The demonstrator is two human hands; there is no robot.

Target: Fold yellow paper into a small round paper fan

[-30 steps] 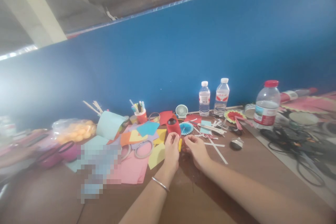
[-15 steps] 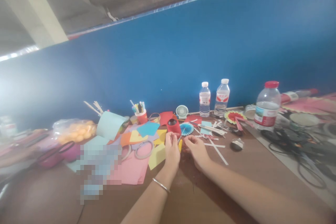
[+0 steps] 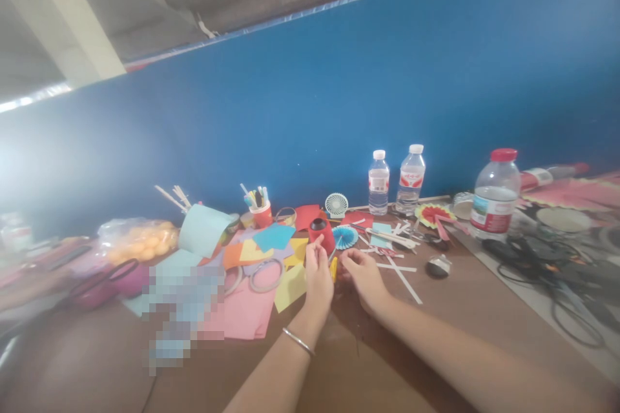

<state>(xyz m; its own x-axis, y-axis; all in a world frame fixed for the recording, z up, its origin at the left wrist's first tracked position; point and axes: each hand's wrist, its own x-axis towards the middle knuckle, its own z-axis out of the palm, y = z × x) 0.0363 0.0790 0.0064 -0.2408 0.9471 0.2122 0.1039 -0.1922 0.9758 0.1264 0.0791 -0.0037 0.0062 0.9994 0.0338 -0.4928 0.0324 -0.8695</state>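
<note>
My left hand [image 3: 318, 276] is over the middle of the table with its fingertips pinched together. My right hand [image 3: 363, 276] faces it a short gap away, thumb and fingers also closed in a pinch. Whatever lies between either set of fingertips is too small or blurred to make out. Just beyond the left fingertips stands a red spool-like thing [image 3: 327, 239] with a dark round top. A narrow yellow thing [image 3: 334, 267] shows beside my left hand. Behind the right fingers lies a pleated blue paper rosette [image 3: 345, 237].
Coloured paper sheets [image 3: 249, 310] and tape rolls [image 3: 266, 275] lie on the left. A cup of pens [image 3: 262, 214] and a small white fan [image 3: 336, 205] stand behind. White paper strips [image 3: 405, 285], water bottles [image 3: 378, 184], a larger red-capped bottle [image 3: 494, 200] and black cables [image 3: 547, 271] are on the right.
My left fingertips have shifted slightly beside the red spool-like thing. My right hand keeps nearly the same place and pinch.
</note>
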